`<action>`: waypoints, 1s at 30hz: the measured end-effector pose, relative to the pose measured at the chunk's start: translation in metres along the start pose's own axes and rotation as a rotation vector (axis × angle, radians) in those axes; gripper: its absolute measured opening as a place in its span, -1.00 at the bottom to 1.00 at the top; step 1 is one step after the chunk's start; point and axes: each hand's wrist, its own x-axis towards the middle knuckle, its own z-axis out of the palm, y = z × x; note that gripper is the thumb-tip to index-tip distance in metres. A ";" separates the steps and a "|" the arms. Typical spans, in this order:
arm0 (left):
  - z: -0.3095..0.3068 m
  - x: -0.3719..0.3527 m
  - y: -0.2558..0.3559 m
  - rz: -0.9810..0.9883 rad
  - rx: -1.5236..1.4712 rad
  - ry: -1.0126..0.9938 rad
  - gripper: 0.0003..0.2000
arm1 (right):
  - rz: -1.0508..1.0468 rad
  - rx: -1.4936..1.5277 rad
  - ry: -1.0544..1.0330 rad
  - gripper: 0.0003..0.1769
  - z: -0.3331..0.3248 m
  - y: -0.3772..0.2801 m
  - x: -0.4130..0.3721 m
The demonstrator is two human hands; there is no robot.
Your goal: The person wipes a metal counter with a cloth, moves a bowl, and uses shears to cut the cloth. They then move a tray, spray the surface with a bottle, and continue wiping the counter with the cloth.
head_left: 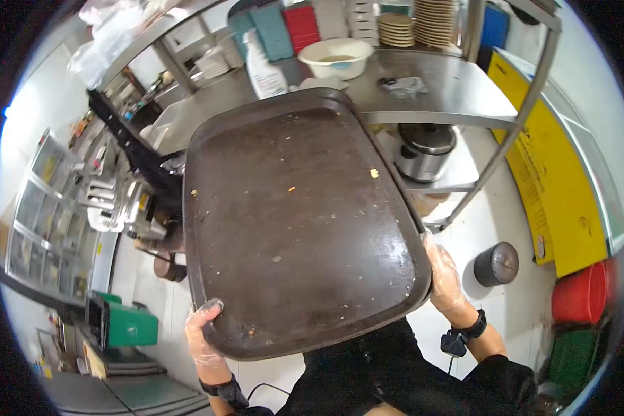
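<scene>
The brown tray [298, 222] is held up before the steel table [457, 90]; gloved left hand [202, 331] clamped on its near corner, right hand [444, 277] curled round its right edge; a slick grip could let it slip, spilling crumbs [374, 173]; its far rim might knock the bowl [336, 57].

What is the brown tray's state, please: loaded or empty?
Empty but for scattered crumbs; the left hand and right hand grip the tray by its near edge.
</scene>
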 end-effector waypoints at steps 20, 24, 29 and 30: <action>0.366 0.162 0.054 -0.579 -0.735 -0.962 -0.78 | 0.076 0.670 0.691 -0.38 -0.218 0.058 0.027; 0.409 0.181 0.055 -0.610 -0.767 -0.992 -0.85 | 0.110 0.797 0.808 -0.50 -0.233 0.043 0.068; 0.448 0.204 0.055 -0.595 -0.802 -0.983 -0.84 | -0.257 -0.910 0.588 -0.50 -0.285 0.104 0.097; 0.456 0.208 0.052 -0.592 -0.805 -0.979 -0.84 | -0.198 -0.522 0.621 -0.50 -0.293 0.121 0.114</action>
